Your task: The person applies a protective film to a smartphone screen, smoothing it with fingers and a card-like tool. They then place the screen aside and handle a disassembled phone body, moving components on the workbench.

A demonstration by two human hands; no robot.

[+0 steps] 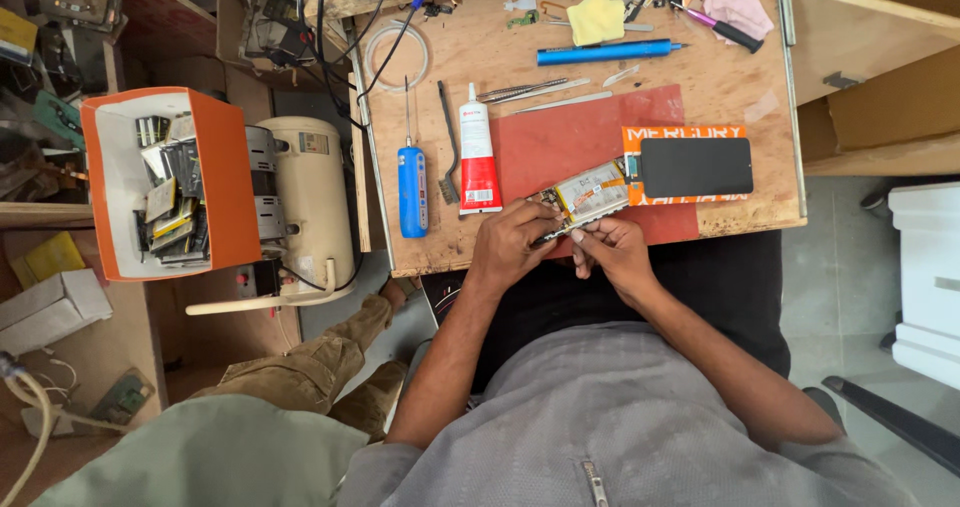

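Hands meet at the bench's near edge: your left hand (515,239) and right hand (612,250) pinch the opened phone (585,195), which lies on the red mat (560,142). Keep both grips low and steady; the detached black screen (696,166) rests just beside it.

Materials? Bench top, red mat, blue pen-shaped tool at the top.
Bench top: unfinished wood or plywood, going by grain and stains. Red mat: likely rubber or silicone, matte and flat. Blue pen-shaped tool: probably anodised metal, with a smooth sheen.
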